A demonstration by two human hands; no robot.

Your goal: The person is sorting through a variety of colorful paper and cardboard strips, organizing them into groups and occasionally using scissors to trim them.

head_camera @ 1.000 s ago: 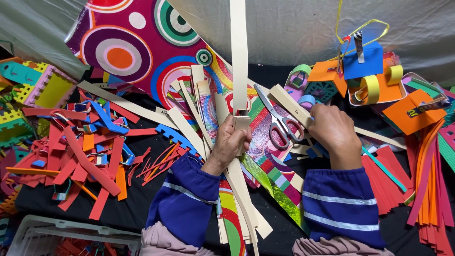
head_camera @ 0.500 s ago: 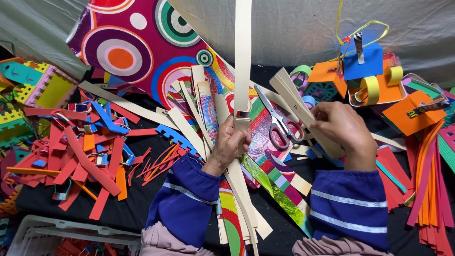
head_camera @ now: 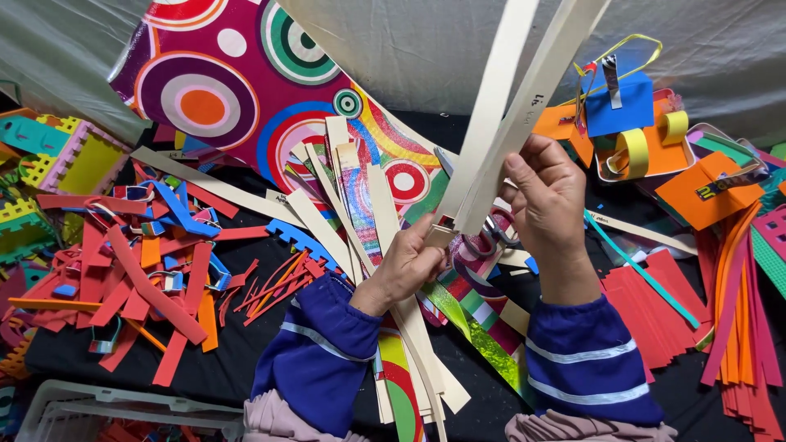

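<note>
My left hand [head_camera: 409, 262] pinches the lower ends of long cream strips [head_camera: 499, 115] where a small metal clip [head_camera: 440, 235] sits. My right hand [head_camera: 547, 192] grips the same strips a little higher, holding them upright and fanned toward the top of the view. Scissors [head_camera: 483, 233] lie on the table right behind the hands, mostly hidden. More cream and glittery strips [head_camera: 360, 205] lie flat under my left forearm.
A pile of red, orange and blue foam scraps [head_camera: 131, 270] lies at left. A circle-patterned sheet [head_camera: 213, 90] covers the back. Orange and blue paper pieces [head_camera: 630, 123] and red and orange strips [head_camera: 737, 311] lie at right. A white basket [head_camera: 82, 409] sits bottom left.
My right hand picked up a cream strip from the table and brought it up against the strip in my left hand. Both strips now tilt to the right.
</note>
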